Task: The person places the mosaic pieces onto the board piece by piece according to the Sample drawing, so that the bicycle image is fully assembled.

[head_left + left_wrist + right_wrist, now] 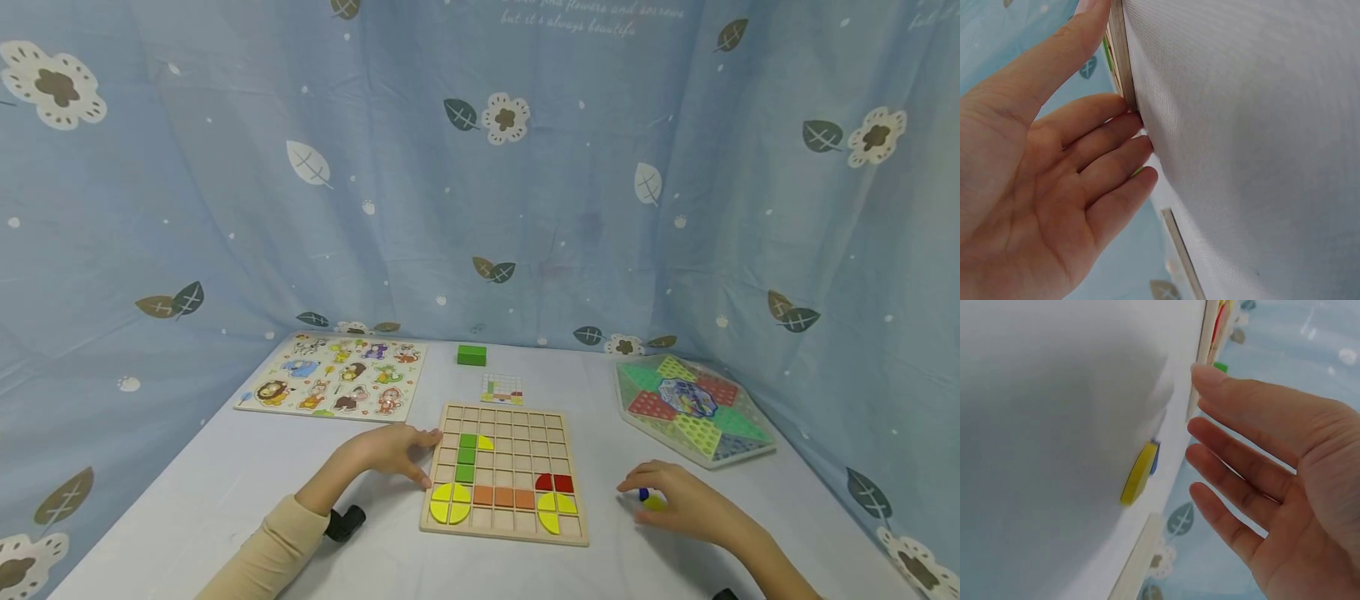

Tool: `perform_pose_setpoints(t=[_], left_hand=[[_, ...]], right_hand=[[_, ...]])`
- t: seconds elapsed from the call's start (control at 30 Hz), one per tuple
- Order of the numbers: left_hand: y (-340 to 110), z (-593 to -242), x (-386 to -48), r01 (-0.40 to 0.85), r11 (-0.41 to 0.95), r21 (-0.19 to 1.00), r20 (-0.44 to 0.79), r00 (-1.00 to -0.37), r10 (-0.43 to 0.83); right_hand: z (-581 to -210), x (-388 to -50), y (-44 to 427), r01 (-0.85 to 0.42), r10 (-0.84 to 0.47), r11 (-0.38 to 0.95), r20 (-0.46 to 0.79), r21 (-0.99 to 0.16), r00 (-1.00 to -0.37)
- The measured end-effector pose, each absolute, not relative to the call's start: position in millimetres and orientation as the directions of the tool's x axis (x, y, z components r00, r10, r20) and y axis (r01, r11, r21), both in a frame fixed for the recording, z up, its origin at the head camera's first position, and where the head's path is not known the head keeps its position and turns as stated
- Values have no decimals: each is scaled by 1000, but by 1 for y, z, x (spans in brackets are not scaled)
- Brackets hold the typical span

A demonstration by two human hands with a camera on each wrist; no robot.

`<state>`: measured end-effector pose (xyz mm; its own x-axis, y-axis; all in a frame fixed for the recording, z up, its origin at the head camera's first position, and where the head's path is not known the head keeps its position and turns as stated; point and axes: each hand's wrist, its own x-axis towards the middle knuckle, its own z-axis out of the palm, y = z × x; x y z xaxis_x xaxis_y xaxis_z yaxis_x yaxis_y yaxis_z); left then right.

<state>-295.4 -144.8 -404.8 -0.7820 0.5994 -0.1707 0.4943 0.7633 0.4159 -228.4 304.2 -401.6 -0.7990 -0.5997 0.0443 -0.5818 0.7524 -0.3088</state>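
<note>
A wooden grid board [502, 538] lies mid-table. In it sit green squares [467, 456], orange squares [504, 498], red pieces [562, 482] and several yellow quarter circles [441, 510]. My left hand [390, 450] rests its fingertips and thumb against the board's left edge; in the left wrist view its fingers stretch loosely along the wood. To the right of the board, my right hand [678, 500] hovers with relaxed, spread fingers. Beneath it, a yellow piece [1139, 475] and a blue piece [1155, 458] sit on the white cloth, apart from the fingers.
Behind the board lie a small pattern card [502, 390] and a green block [472, 356]. An animal picture puzzle [322, 387] is at the back left, and a hexagonal star game board [701, 429] at the right. A blue patterned curtain [480, 200] encloses the table.
</note>
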Motion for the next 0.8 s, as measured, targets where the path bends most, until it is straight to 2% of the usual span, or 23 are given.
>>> perform_pose_setpoints(t=[0.23, 0.5, 0.8], left_hand=[[-146, -408, -297, 505, 758, 413, -165, -777, 607], [-146, -407, -297, 508, 757, 411, -160, -778, 608], [-146, -406, -297, 517, 751, 410, -157, -771, 617]], right_hand=[[-404, -232, 325, -540, -563, 764, 43, -353, -825], [-410, -238, 347, -525, -572, 727, 34, -443, -820], [-415, -240, 351, -518, -590, 678, 35, -522, -807]])
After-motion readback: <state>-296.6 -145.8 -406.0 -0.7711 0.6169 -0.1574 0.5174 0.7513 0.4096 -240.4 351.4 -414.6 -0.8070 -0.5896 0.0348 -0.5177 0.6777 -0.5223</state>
